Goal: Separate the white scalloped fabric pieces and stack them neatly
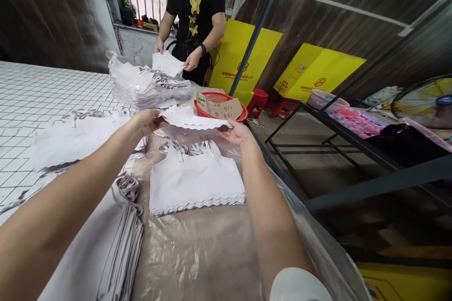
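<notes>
Between my two hands a white fabric piece (194, 118) with a wavy edge is stretched out above the table. My left hand (150, 121) pinches its left end, and my right hand (236, 132) grips the right corner. Just below lies a neat stack of white fabric pieces (196, 178) with scalloped lower edges and thin straps bunched at the top. To the left is another pile of white fabric pieces (77, 138). A thicker stack of greyish-white pieces (102, 244) with looped straps lies near my left forearm.
Across the table a person (192, 19) in a black shirt holds a white piece over a plastic-wrapped pile (148, 87). A red basket (242, 114) with marked cardboard stands at the table's right edge. Beyond are yellow boxes (318, 73), red stools (258, 100) and a black metal rack (346, 124).
</notes>
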